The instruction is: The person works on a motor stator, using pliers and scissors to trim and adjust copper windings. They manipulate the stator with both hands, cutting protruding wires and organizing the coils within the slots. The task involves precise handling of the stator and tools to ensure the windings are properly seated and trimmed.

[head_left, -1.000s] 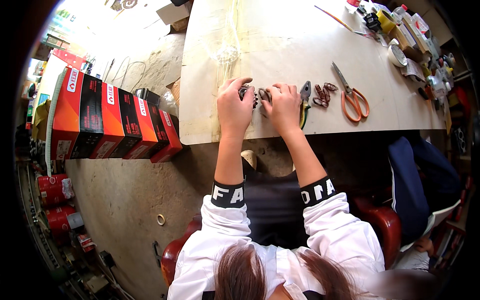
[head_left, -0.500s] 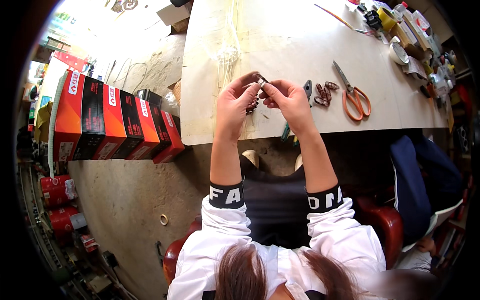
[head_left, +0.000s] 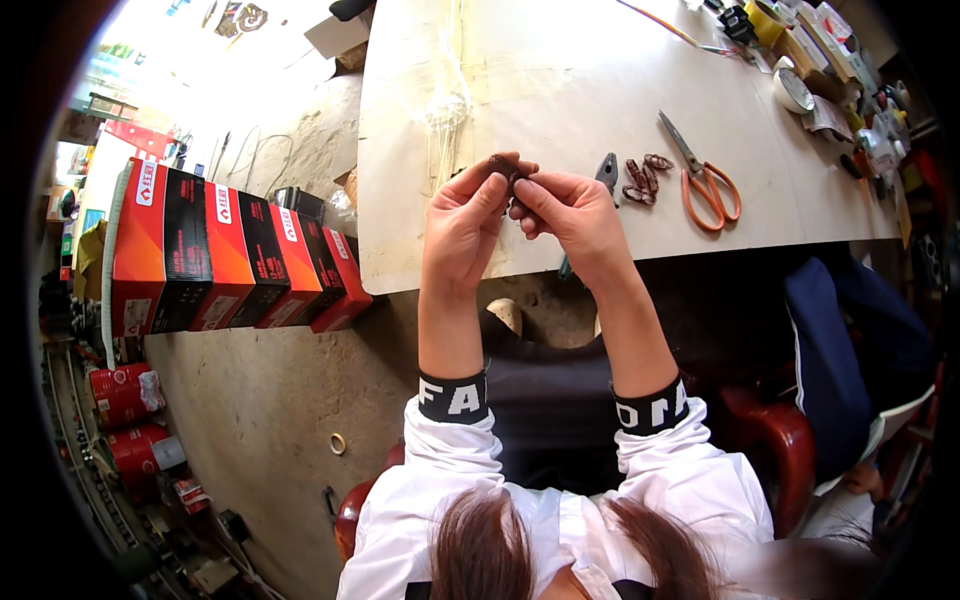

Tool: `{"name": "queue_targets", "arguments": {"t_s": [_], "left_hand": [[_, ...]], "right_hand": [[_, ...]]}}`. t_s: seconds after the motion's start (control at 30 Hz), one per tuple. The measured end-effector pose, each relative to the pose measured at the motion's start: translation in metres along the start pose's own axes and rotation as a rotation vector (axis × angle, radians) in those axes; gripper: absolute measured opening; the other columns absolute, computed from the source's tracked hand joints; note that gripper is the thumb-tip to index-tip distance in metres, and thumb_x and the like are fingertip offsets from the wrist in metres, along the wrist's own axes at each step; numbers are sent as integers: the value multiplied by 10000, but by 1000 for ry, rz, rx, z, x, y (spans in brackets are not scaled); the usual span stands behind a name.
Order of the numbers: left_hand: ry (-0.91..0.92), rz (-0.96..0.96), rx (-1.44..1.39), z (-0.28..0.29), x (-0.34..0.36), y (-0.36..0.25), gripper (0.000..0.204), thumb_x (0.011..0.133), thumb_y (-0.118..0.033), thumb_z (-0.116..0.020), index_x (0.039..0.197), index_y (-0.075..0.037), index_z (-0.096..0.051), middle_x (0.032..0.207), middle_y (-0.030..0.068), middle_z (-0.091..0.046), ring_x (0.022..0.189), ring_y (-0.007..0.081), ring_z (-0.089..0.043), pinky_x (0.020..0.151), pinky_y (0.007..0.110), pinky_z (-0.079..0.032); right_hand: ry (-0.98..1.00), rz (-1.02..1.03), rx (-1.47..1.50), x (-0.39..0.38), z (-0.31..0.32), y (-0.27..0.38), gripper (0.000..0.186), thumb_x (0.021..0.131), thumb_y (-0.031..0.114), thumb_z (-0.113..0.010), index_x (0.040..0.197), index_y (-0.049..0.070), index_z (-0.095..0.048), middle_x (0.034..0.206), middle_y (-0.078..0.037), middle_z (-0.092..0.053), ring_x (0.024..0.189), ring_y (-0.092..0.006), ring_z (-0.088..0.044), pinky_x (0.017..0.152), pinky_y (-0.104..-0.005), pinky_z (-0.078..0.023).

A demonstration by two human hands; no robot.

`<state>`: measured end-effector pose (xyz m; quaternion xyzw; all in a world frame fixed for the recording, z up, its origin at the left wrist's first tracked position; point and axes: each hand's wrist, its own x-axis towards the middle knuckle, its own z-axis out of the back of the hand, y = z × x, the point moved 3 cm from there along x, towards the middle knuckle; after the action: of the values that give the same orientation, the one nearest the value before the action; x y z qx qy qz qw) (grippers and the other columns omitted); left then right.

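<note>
Close together over the near part of the table, my two hands meet at the fingertips. My left hand [head_left: 467, 205] pinches one part of a small dark brown strand [head_left: 508, 170] between thumb and fingers. On its other side, my right hand [head_left: 565, 208] grips the same strand with thumb and bent forefinger. Most of the strand is hidden by my fingers. Pliers [head_left: 607, 178] with a dark head lie just right of my right hand, their handles partly behind it. Beside them rest coiled reddish-brown strands [head_left: 640, 182] and orange-handled scissors [head_left: 710, 195].
Pale thin cords [head_left: 445, 110] run across the left of the table [head_left: 560, 80]. At the far right are tape rolls [head_left: 792, 90], boxes and bottles. Red and black boxes [head_left: 185, 240] stand to the left. A red chair [head_left: 775, 440] and dark blue cloth [head_left: 830, 350] are at the right.
My fingertips have drawn closer together over the strand, hiding more of it. My left hand has turned slightly. The view has shifted a little.
</note>
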<state>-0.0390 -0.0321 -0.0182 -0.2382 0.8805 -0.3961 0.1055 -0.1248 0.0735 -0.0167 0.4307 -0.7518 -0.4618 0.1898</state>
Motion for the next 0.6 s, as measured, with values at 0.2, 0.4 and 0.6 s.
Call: {"name": "queue_targets", "arguments": {"t_s": [0.2,0.4,0.6], "left_hand": [[21,19,-62,2,1,4,267,979,-127,-602,1178,48,-632,1071,162,-687,761,153,-622,636,289,-544],[44,-2,-37,-5,2,10,361,982,-142,-603,1291,38,-558,1186,168,-649,940,172,-628,777,303,-536],[-70,-77,300,-21,-1,8,463,985,-149,-591,1387,37,-457,1329,180,-572,1173,222,-594,1003,317,-467]], "right_hand": [[-30,39,14,-3,-4,-1,209,958,147,-650,1066,-25,-701,802,-38,-676,663,-69,-596,609,-216,-496],[-86,57,-24,-1,3,0,207,958,148,-647,1040,-33,-703,786,-36,-676,654,-74,-605,605,-218,-501],[-560,291,-797,0,77,33,223,939,168,-650,993,-35,-728,735,-52,-699,631,-82,-615,574,-236,-485]]}}
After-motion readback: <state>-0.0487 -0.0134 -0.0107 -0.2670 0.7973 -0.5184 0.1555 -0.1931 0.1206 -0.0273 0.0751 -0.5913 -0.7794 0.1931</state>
